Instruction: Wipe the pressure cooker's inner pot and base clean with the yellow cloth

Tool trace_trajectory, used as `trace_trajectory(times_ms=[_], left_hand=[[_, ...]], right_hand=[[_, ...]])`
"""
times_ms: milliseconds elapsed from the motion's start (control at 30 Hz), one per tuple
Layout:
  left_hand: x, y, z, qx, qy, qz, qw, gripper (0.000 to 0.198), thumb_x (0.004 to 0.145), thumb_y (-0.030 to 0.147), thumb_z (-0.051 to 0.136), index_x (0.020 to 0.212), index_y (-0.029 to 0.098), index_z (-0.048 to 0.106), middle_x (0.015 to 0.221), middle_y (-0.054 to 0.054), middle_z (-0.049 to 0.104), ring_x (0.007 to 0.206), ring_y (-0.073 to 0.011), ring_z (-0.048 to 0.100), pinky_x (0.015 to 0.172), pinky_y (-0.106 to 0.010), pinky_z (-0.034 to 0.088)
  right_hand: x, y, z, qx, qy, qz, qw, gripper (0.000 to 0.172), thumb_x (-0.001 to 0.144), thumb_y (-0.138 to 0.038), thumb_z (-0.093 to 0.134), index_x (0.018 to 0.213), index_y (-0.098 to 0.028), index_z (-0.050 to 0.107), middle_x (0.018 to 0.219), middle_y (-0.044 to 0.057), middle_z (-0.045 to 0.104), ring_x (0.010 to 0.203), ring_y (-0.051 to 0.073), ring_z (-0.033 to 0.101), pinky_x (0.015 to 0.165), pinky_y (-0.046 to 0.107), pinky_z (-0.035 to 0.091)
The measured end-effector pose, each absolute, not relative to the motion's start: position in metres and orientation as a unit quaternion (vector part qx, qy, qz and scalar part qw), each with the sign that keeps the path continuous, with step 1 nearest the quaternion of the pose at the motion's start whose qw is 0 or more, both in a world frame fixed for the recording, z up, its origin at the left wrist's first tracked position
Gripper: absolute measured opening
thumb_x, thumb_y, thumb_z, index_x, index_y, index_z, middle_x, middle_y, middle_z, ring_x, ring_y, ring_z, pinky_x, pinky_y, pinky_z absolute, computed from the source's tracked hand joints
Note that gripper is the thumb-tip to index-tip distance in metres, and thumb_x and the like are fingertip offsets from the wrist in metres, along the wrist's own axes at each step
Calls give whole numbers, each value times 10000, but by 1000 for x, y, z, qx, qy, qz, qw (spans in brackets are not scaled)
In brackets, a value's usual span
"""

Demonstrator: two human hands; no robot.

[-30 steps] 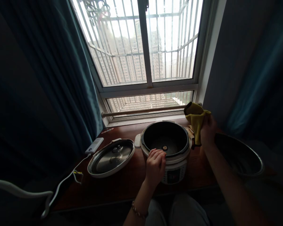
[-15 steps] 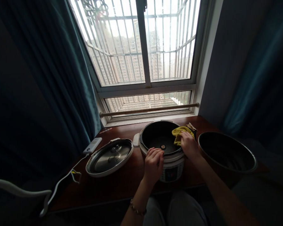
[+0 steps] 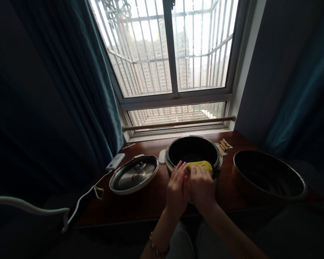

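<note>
A round pressure cooker [image 3: 166,162] with a dark inside stands lidless at the middle of the table. My left hand [image 3: 177,189] rests at its front rim, fingers stretched forward and close together. Beside it, my right hand [image 3: 202,185] presses a yellow cloth [image 3: 205,165] against the near edge of the cooker. The two hands almost touch, and they hide most of the cooker's front. To the left, the round lid [image 3: 135,188] lies with its metal inner face up. On the right sits the dark inner pot [image 3: 239,174].
A white power strip [image 3: 115,162] with a cable [image 3: 82,196] lies at the table's left. Behind the cooker, a rail [image 3: 178,124] crosses below the barred window [image 3: 205,54]. Blue curtains [image 3: 97,90] hang at both sides. The wooden table [image 3: 151,212] ends in front of my knees.
My right hand has moved the yellow cloth from the cooker's right rim leftward and nearer, next to my left hand. My left fingers have straightened. The whole view has shifted slightly.
</note>
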State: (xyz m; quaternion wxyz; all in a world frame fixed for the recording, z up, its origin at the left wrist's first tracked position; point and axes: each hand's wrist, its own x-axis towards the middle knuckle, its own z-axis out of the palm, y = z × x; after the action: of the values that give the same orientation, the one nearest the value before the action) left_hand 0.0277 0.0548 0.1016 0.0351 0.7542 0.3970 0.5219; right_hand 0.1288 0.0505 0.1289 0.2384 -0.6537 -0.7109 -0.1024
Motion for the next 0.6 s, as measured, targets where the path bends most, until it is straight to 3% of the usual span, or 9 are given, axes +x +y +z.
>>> trace_trajectory(times_ms=[133, 300, 467, 600], left_hand=[[30, 43, 106, 721, 412, 551, 83, 398, 898, 141, 325, 1281, 193, 421, 1347, -86, 441, 1271, -208, 366, 1053, -429, 329], [36, 48, 104, 750, 454, 475, 71, 436, 907, 199, 333, 1343, 191, 322, 1419, -99, 333, 1336, -228, 235, 1081, -478, 251], [42, 59, 98, 761, 514, 394, -29, 313, 868, 226, 435, 1173, 186, 493, 1359, -101, 415, 1332, -260, 237, 1081, -518, 208], [39, 65, 97, 764, 504, 397, -58, 248, 866, 185, 422, 1095, 190, 517, 1282, -91, 494, 1301, -240, 307, 1076, -487, 232]], right_hand=[[124, 54, 147, -579, -771, 30, 262, 276, 848, -111, 413, 1050, -109, 601, 1003, 121, 641, 923, 230, 594, 832, 354, 471], [153, 62, 152, -482, -763, 169, 396, 375, 851, -191, 417, 1211, -135, 506, 1226, 113, 546, 1139, 211, 503, 957, 360, 415], [185, 13, 176, -409, -744, 77, 523, 322, 805, -96, 359, 1036, -192, 562, 1187, 83, 564, 1130, 198, 508, 953, 377, 427], [212, -44, 208, -326, -782, 45, 530, 257, 768, -121, 462, 926, -286, 580, 1035, 10, 637, 869, 148, 632, 716, 210, 529]])
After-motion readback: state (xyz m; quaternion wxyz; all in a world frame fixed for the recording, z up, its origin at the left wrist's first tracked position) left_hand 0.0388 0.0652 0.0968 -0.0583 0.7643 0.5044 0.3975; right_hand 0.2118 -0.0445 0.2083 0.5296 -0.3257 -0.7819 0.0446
